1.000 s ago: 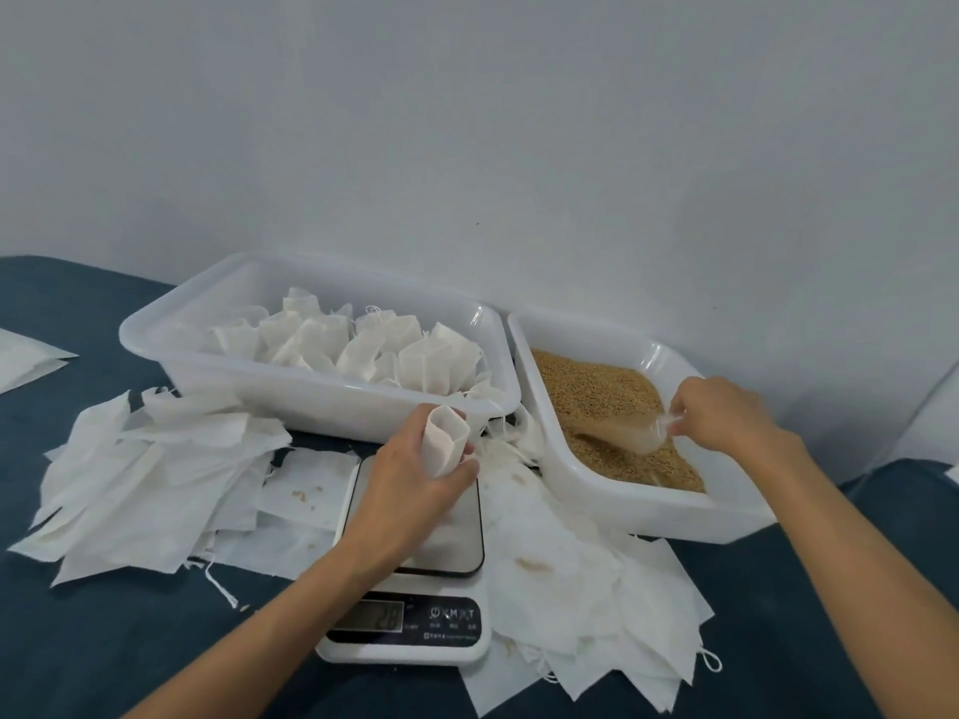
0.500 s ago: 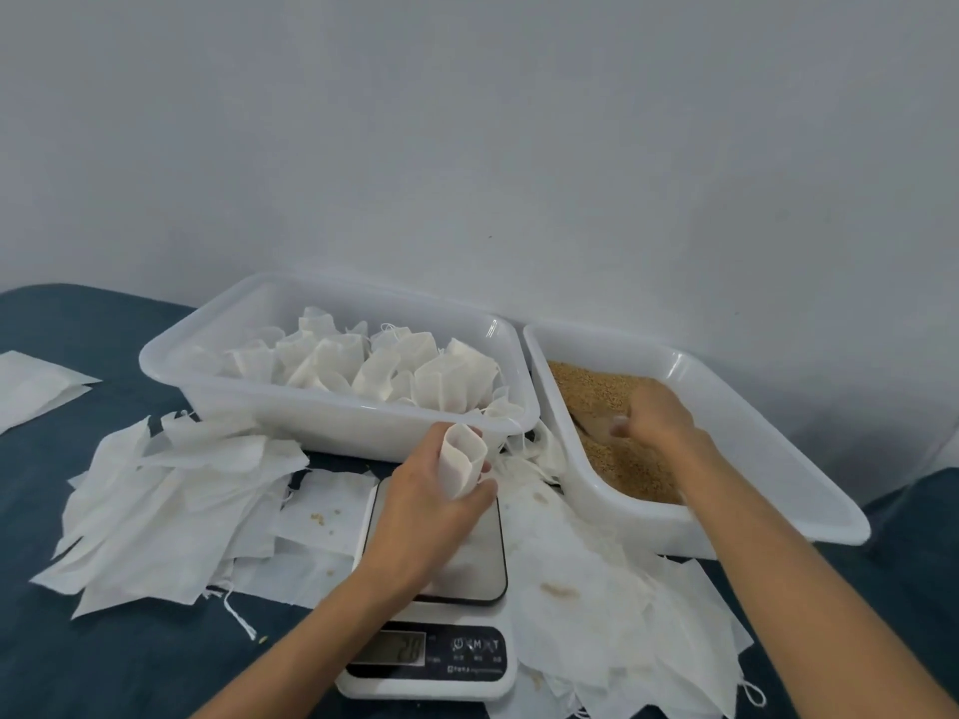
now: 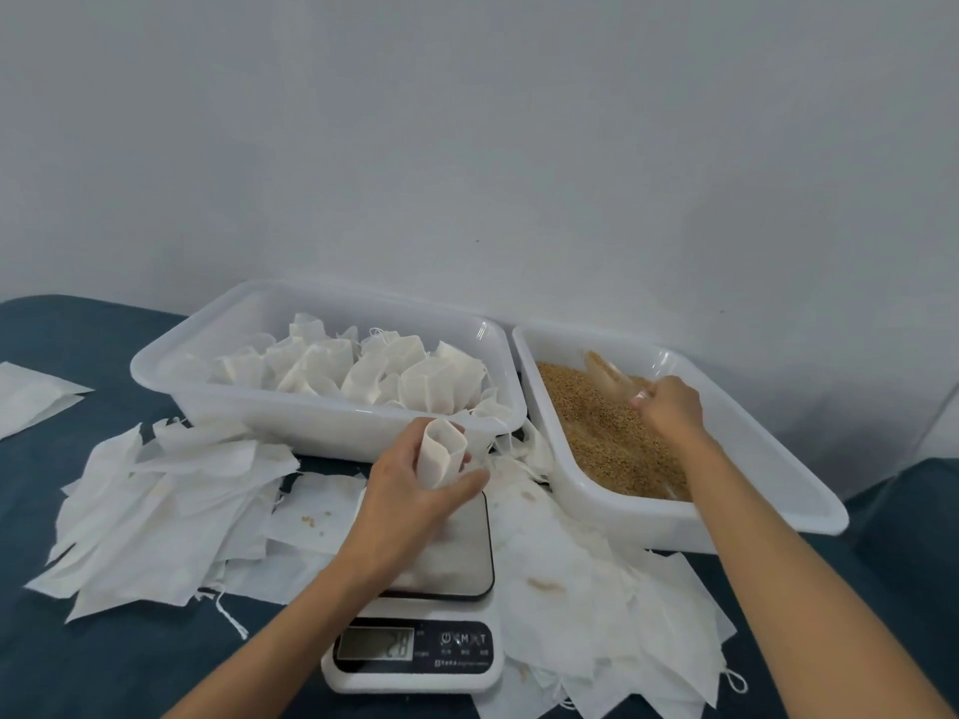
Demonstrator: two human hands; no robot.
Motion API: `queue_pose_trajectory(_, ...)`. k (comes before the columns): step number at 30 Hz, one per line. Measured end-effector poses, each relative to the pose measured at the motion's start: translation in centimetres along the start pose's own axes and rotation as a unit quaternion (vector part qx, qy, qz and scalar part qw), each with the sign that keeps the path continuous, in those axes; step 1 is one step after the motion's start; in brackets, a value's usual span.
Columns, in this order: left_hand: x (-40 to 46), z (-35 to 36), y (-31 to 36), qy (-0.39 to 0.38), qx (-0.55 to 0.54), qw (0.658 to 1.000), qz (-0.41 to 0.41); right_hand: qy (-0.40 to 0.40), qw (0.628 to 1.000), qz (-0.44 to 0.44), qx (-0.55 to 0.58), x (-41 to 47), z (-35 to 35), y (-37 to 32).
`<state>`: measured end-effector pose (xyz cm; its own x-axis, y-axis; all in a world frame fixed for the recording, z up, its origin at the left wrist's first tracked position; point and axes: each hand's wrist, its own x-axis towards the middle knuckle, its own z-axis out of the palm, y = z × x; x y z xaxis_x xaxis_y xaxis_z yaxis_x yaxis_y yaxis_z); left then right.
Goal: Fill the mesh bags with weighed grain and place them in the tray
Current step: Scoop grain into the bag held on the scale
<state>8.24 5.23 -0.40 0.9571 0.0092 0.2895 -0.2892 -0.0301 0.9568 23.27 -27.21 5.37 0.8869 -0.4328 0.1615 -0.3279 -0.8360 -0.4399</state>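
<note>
The mesh bag (image 3: 440,454) is standing upright over the back edge of the scale (image 3: 415,589), white, thin and slightly creased, its mouth pulled open into a rounded pocket facing up. The left hand (image 3: 410,500) is gripping it, fingers and thumb curling round its lower half, and the hand itself is hanging over the steel weighing plate; what lies inside the bag cannot be told. The scale's display is showing a faint reading, too dim to read with certainty. To the right, the right hand (image 3: 669,409) is reaching into the grain bin (image 3: 768,490), its fingers closing round the handle of a clear scoop (image 3: 610,378) that is lying low in the grain (image 3: 607,433). The grain is brown and fine and is covering the bin's floor, banking toward the near wall. Just beside that bin, touching or nearly so, the tray (image 3: 218,407) is sitting behind the scale and is holding a crowd of filled bags (image 3: 363,371), standing upright and packed close together toward its right half. Loose flat empty bags (image 3: 155,500) are lying heaped on the dark blue table (image 3: 104,661) on both sides of the scale, some stained, with a few spilled grains on those to the left.
</note>
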Motion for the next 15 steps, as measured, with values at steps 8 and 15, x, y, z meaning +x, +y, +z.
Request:
queue_pose_trajectory(8, -0.1, 0.5, 0.1, -0.037, -0.016, 0.999, -0.011, -0.039, 0.977, -0.18, 0.107, -5.2, -3.5, -0.4)
queue_pose_trajectory(15, -0.2, 0.6, 0.5, -0.086, -0.072, 0.993, -0.031, -0.18, 0.898, -0.363, 0.172, -13.2, -8.1, -2.3)
